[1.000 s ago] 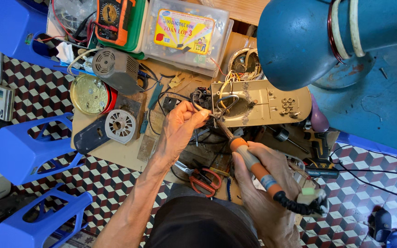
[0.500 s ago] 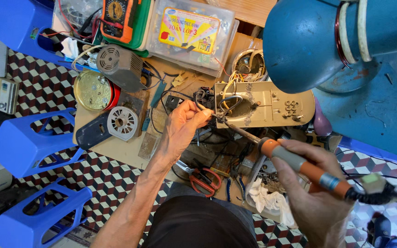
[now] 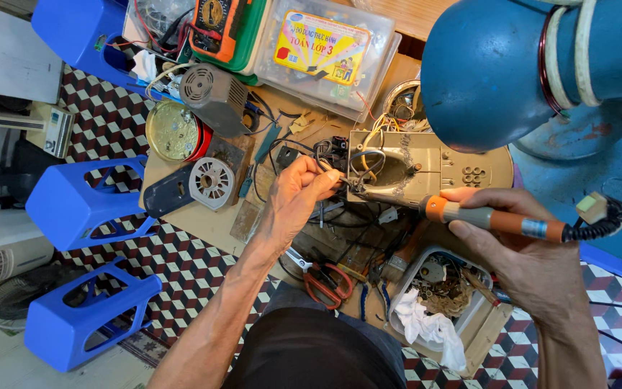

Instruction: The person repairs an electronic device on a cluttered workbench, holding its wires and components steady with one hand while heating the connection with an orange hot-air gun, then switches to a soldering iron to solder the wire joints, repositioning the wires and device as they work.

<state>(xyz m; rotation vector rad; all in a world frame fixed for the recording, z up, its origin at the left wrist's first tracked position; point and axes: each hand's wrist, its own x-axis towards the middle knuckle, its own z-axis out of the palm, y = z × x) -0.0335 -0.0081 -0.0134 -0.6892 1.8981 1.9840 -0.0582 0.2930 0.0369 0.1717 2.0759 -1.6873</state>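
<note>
My right hand (image 3: 523, 252) grips a soldering iron (image 3: 498, 218) with a grey and orange handle, its metal tip reaching left to the edge of a beige device housing (image 3: 433, 169) with wires inside. My left hand (image 3: 298, 194) pinches a thin wire or strand (image 3: 334, 173) at the same left edge of the housing, fingertips close to the iron's tip. Both hands work over a cluttered wooden board (image 3: 203, 223).
A large blue lamp head (image 3: 491, 65) hangs at the upper right. Around the board lie a multimeter (image 3: 214, 21), a clear plastic parts box (image 3: 322, 50), a grey motor (image 3: 214, 97), a round brass disc (image 3: 172, 130), red-handled pliers (image 3: 325, 281), a tray of scraps (image 3: 444, 295) and blue stools (image 3: 80, 205).
My right hand has swung the soldering iron from steep to nearly level, its tip now at the housing's left edge. My left hand has kept pinching at the same spot.
</note>
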